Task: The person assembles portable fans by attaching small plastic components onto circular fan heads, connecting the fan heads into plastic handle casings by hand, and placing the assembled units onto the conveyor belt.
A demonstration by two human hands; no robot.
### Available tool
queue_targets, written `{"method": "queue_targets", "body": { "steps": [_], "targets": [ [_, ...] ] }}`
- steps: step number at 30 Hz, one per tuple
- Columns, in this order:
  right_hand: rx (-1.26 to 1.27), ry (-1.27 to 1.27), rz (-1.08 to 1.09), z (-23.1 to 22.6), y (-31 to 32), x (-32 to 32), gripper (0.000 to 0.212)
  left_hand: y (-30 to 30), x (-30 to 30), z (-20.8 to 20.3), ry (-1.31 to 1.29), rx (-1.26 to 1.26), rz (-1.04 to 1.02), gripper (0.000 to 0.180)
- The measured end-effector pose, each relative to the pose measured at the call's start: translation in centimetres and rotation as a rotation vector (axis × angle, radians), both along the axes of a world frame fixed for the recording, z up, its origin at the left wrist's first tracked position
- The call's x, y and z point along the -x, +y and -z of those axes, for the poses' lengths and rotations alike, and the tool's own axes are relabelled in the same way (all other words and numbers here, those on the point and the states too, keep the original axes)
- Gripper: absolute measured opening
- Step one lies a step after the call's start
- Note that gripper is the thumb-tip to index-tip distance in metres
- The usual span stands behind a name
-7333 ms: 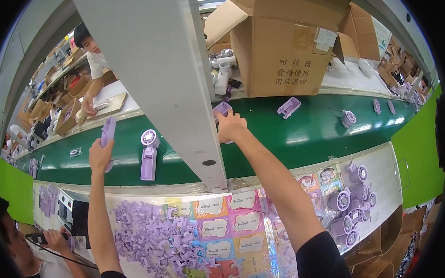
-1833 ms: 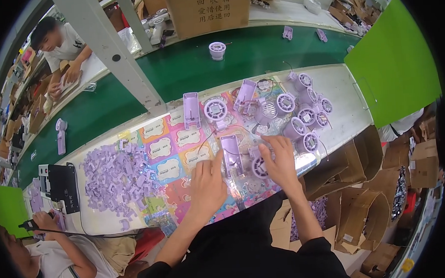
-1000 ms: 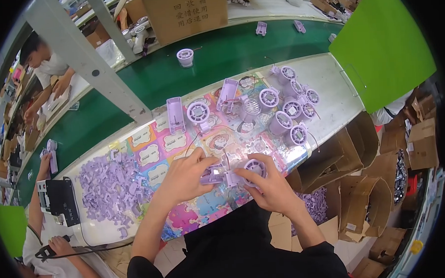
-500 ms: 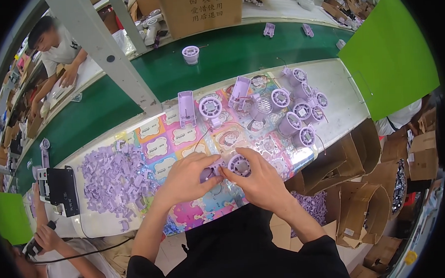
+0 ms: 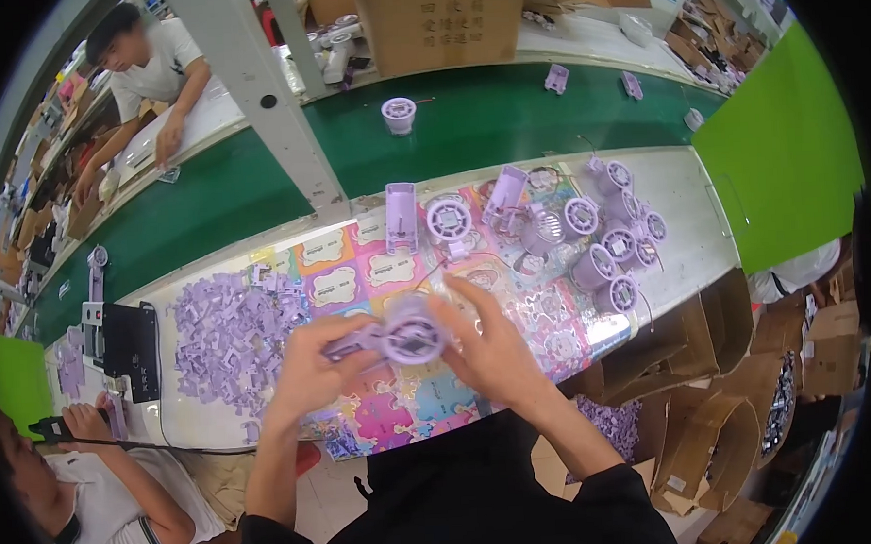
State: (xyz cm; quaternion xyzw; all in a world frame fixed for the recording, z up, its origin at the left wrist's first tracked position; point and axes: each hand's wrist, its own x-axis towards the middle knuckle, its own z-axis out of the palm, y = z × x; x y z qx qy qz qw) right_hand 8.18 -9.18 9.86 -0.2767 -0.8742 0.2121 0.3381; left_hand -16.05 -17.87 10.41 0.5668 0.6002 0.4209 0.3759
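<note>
My left hand (image 5: pixel 315 367) is closed on the narrow arm of a lilac plastic part (image 5: pixel 353 342), over the patterned mat. At the end of that arm is a lilac round housing (image 5: pixel 412 339), blurred by motion, its ring facing me. My right hand (image 5: pixel 492 352) is at the housing's right side, index finger stretched away and thumb against or very near the rim. Just beyond lie a lilac trough-shaped shell (image 5: pixel 401 218), a round housing with a bracket (image 5: pixel 449 221) and a second shell (image 5: pixel 505 193).
A heap of small lilac parts (image 5: pixel 229 339) lies left, beside a black box device (image 5: pixel 130 351). Several wired round housings (image 5: pixel 619 245) cluster right. Behind runs a green conveyor belt (image 5: pixel 352 144). Cardboard boxes (image 5: pixel 691 334) stand at lower right. Two other people sit left, one holding a power screwdriver (image 5: pixel 49 427).
The round housing has come up off the mat and now joins the part in my left hand. My right hand's index finger has stretched outward. The view has shifted slightly.
</note>
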Motion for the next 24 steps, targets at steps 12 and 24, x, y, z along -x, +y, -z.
{"method": "queue_targets", "body": {
  "steps": [12,24],
  "targets": [
    [-0.300,0.076,0.433,7.9,5.0,3.2,0.041,12.5,20.8,2.7,0.151,0.018,-0.762,0.034],
    [-0.288,-0.145,-0.423,7.2,-0.5,14.1,0.044,22.8,24.4,11.0,0.524,0.205,-0.873,0.035]
  ]
}}
